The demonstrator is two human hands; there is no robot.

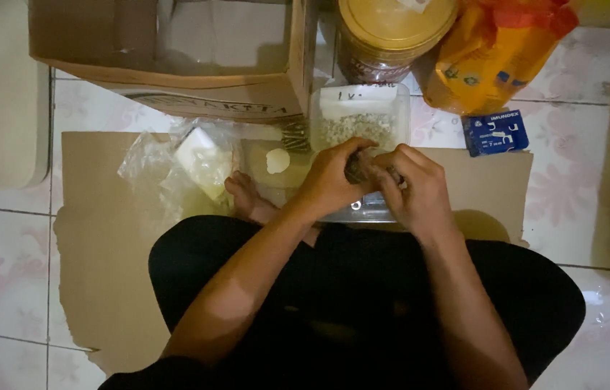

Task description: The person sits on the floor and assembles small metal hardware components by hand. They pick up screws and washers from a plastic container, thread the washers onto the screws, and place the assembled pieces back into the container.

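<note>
Cardboard sheet (110,238): flat on tiled floor, under seated person's crossed legs.
Cardboard box (175,65): open, at far left edge of sheet.
Orange bag (493,54): far right, beside lidded jar (391,29).
Clear plastic tub (360,119): directly beyond hands, holding pale granular contents; white label at far end.
Plastic bags (189,166): crumpled, left of tub, with pale block inside.
Blue packet (495,133): small, on tile right of tub.
Left hand (330,180): curled closed around small dark object (356,167), above near end of tub.
Right hand (410,188): fingers pinched on same object from right, touching left hand.
Small dark object: mostly hidden between both hands; kind not discernible.
</note>
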